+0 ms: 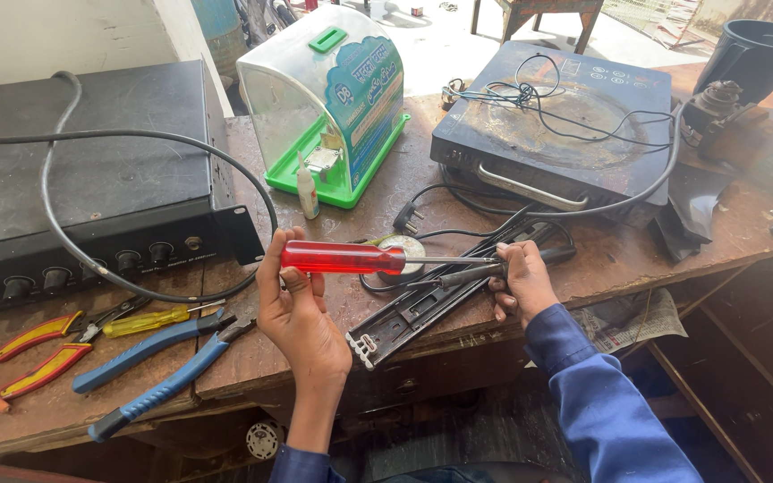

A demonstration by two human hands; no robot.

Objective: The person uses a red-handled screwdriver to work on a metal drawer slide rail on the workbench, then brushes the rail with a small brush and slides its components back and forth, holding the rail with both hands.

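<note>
A red-handled screwdriver [344, 258] is pinched in the left hand [300, 313], its tip held in the closed right hand [521, 282] over an untouched metal drawer slide [422, 309]

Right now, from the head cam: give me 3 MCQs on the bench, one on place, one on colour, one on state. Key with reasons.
1. Where do the blue-handled pliers lie?
A. On the induction cooktop
B. On the bench, near the left hand
C. Inside the green-based box

2. What colour is the handle of the screwdriver in the left hand?
A. Clear red
B. Black
C. Green

3. What is the right hand doing?
A. Lying flat and empty on the bench
B. Gripping the screwdriver's shaft end together with a dark soldering-iron-like tool
C. Holding the glue bottle

Key:
1 B, they lie on the wooden bench, beside the yellow screwdriver.
2 A, the handle between its fingers is see-through red.
3 B, its fingers close around both over the black slide rail.
</note>
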